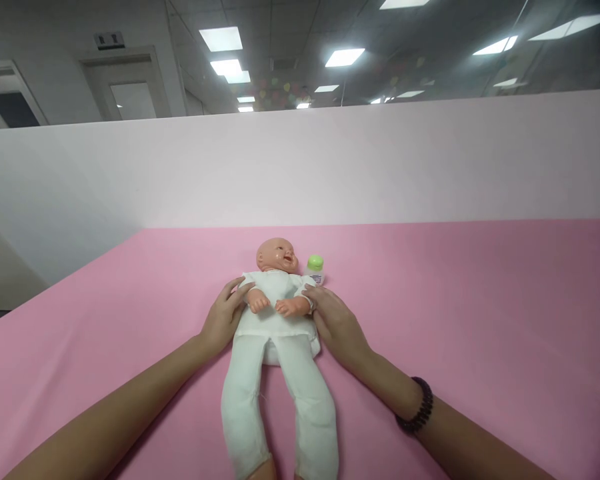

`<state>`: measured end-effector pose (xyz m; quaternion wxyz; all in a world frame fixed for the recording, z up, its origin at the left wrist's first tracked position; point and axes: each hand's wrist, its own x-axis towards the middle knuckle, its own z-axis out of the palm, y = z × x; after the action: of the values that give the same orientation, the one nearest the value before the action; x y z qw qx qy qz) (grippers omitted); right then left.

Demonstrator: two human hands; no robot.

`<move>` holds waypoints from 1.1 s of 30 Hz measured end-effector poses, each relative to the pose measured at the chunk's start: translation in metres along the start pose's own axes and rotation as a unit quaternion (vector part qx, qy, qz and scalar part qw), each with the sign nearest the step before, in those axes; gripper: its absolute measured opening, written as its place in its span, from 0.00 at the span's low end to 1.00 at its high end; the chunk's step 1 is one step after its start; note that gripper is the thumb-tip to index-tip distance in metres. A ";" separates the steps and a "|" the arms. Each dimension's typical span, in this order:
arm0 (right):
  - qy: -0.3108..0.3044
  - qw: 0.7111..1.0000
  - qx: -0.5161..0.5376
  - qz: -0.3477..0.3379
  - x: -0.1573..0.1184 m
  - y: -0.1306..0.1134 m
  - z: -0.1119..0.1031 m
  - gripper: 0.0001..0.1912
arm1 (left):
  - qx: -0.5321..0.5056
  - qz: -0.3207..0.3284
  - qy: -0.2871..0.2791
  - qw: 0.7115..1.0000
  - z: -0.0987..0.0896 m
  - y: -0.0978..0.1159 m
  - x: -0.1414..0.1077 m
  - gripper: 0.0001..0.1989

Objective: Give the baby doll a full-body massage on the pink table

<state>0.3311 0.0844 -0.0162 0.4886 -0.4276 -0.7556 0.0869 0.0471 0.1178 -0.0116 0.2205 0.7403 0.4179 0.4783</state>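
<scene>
A baby doll (277, 323) in a white top and white trousers lies on its back, head away from me and feet toward me. Its face is turned to the right. My left hand (225, 313) grips the doll's left-side sleeve and flank, with the fingertips over the upper arm. On the other side my right hand (337, 323) is closed around the doll's sleeve and side, its thumb partly hidden. Just beyond my right fingertips stands a small clear bottle (315, 269) with a green cap, beside the doll's shoulder.
The doll rests on a pink covered table (455, 333). A white upright panel (330, 167) closes off the far side. A dark coiled band (420, 405) is round my right wrist. Doors and ceiling lights show beyond the panel.
</scene>
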 end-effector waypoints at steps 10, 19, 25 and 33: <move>0.202 0.891 0.270 0.305 0.011 0.012 -0.003 0.23 | -0.239 -0.178 0.139 0.944 0.004 -0.031 0.014 0.20; 0.245 0.827 0.333 0.379 0.010 0.023 -0.005 0.18 | -0.350 -0.275 0.184 0.876 -0.004 -0.037 0.024 0.09; 0.178 0.946 0.174 0.209 0.006 -0.001 -0.001 0.21 | -0.249 -0.165 0.137 0.944 0.003 -0.029 0.012 0.21; 0.026 0.999 0.012 0.045 -0.002 0.005 0.006 0.18 | -0.020 0.027 0.006 0.999 0.002 -0.011 0.003 0.18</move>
<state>0.3292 0.0875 -0.0232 0.5091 -0.4574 -0.7212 0.1069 0.0452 0.1267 -0.0189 0.2195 0.7440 0.3894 0.4966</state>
